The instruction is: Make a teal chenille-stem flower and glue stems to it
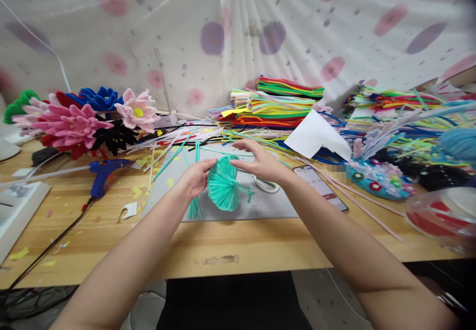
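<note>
My left hand (pixel 198 177) grips the left edge of a teal pipe-cleaner fan (pixel 222 184), a rounded pleated shape of many strands with twisted ends sticking out on its right. My right hand (pixel 256 160) hovers over the fan's upper right side, its fingers apart and slightly curved. The thumb comes close to the fan's top edge; whether it touches I cannot tell. Under both hands lies a grey mat (pixel 260 210). Loose teal pipe cleaners (pixel 194 208) rest on it just left of the fan. Partly behind my right wrist are white-handled scissors (pixel 273 187).
A blue glue gun (pixel 102 175) and fuzzy flowers (pixel 76 124) stand at left. Bundles of coloured pipe cleaners (pixel 275 104) are stacked at the back. On the right are a phone (pixel 320 187), white paper (pixel 316 134), a decorated blue piece (pixel 379 179) and a clear plastic tub (pixel 442 216).
</note>
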`<state>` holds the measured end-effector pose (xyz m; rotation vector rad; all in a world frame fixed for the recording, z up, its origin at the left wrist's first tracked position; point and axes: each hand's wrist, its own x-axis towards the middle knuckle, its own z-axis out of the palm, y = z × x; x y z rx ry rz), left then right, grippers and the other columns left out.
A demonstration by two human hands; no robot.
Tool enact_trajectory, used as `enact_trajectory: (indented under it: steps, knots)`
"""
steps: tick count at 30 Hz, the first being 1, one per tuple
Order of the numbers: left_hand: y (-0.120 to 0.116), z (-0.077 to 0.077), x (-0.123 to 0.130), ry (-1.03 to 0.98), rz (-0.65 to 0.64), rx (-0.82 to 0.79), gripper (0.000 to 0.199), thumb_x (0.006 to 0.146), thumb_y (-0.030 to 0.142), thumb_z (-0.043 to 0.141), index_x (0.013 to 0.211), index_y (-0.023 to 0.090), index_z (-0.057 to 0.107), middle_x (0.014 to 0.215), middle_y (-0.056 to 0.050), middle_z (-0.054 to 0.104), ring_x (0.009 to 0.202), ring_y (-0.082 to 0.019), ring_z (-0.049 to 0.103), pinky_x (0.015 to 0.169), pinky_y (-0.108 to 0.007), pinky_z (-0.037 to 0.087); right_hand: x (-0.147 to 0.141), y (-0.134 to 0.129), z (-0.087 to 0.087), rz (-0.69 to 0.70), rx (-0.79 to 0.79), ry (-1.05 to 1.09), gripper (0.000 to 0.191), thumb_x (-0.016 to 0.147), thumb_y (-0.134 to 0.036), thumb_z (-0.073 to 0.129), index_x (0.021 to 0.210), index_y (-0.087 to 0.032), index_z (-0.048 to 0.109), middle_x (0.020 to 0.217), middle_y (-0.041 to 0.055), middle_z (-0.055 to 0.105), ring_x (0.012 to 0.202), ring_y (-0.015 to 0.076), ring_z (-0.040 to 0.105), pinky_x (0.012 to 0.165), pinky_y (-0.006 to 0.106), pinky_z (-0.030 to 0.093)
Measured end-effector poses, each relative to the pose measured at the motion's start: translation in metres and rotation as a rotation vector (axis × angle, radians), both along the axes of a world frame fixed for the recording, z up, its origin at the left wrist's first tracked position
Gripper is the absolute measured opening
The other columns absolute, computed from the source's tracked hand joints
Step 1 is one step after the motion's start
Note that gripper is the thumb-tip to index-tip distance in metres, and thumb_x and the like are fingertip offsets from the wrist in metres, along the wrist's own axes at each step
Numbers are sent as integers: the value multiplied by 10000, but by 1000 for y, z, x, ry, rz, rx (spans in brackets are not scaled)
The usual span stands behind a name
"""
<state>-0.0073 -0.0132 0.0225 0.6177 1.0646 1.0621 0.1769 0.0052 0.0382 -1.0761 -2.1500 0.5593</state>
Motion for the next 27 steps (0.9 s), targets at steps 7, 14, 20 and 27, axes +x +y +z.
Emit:
enact_trajectory:
  steps: [7, 14, 20, 27]
  knots:
    - [-1, 4, -8, 55, -100, -2, 98, 688, 218, 600, 655, 136, 642, 574, -18, 621, 492, -96, 550, 493, -202, 430, -35, 22, -11, 173, -336, 89, 301, 624, -342, 668, 819, -137, 564, 816, 15, 575, 770, 133, 527, 679, 255, 412]
    - [5, 1, -41, 228, -357, 71, 152, 631, 267, 689, 646, 123, 646, 486, 1, 547, 435, -78, 490, 545, -246, 452, -39, 24, 3, 302, -385, 27, 276, 585, -324, 677, 758, -133, 578, 725, -9, 567, 690, 109, 501, 650, 240, 385]
    - [4, 6, -48, 250, -437, 79, 172, 611, 260, 718, 712, 127, 679, 675, -86, 668, 601, -151, 611, 667, -328, 497, -42, 19, 25, 352, -348, -157, 215, 595, -282, 662, 744, -134, 617, 706, -10, 588, 664, 105, 502, 606, 217, 364]
    - [5, 10, -48, 235, -490, 8, 141, 581, 205, 736, 692, 136, 686, 741, -101, 692, 664, -173, 634, 693, -356, 524, -44, 19, 34, 376, -233, -350, 152, 599, -218, 653, 736, -151, 657, 675, -22, 600, 640, 105, 518, 574, 205, 356]
